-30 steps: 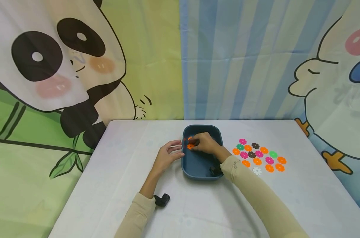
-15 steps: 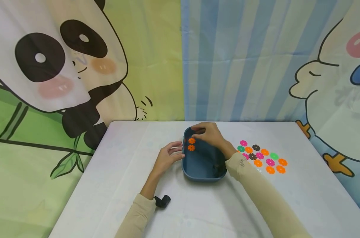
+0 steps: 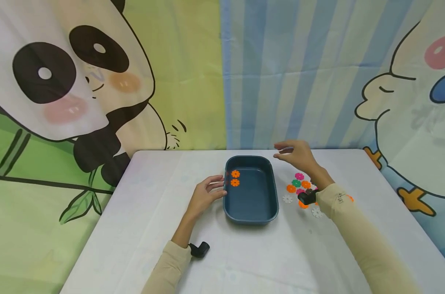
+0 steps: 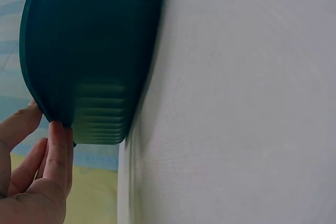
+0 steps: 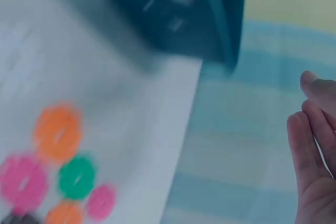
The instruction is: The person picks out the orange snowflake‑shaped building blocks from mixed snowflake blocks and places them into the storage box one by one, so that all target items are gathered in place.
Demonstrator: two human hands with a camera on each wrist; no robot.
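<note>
Centre frame, relaxed fingers of the left hand (image 3: 204,194) rest against a blue tray (image 3: 252,201), two orange discs (image 3: 235,174) inside at upper left. Right of centre, the right hand (image 3: 299,157) hovers, seemingly empty; likely between placements, it next needs to pinch one of the colourful discs (image 3: 296,183) below.

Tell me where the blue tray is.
In the head view, the blue tray stands on the white table, between the left hand and the flower discs to its right.
</note>
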